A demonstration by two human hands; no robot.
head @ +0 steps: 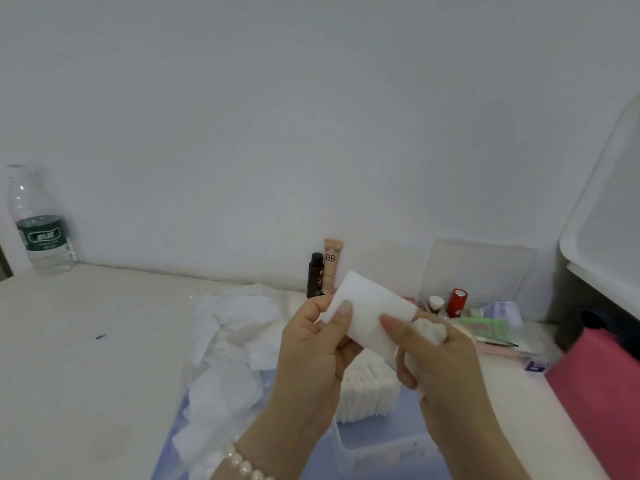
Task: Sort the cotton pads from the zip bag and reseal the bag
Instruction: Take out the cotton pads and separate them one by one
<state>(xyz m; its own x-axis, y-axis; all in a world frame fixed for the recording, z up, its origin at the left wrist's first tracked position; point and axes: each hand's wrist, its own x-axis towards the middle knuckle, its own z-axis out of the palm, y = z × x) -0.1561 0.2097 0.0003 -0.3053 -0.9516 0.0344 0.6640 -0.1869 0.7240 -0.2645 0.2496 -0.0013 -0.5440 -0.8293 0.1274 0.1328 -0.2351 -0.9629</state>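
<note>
I hold one cotton pad [367, 313] above the surface [86, 358], left hand [311, 344] and right hand [440, 355] both with fingers pinched on it, over the stacked pads [367, 393].

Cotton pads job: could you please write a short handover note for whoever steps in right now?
Left hand: pinches one end of a cotton pad, held up above the table.
Right hand: pinches the pad's other end, with a crumpled white wad tucked in its fingers.
Neat pad stack stands in the clear container below the hands; loose pads lie in a heap to the left.
Done: part of the pads stacked.
Left: place this pad, sort the heap, reseal the bag, which I cannot clearly pick out.
</note>
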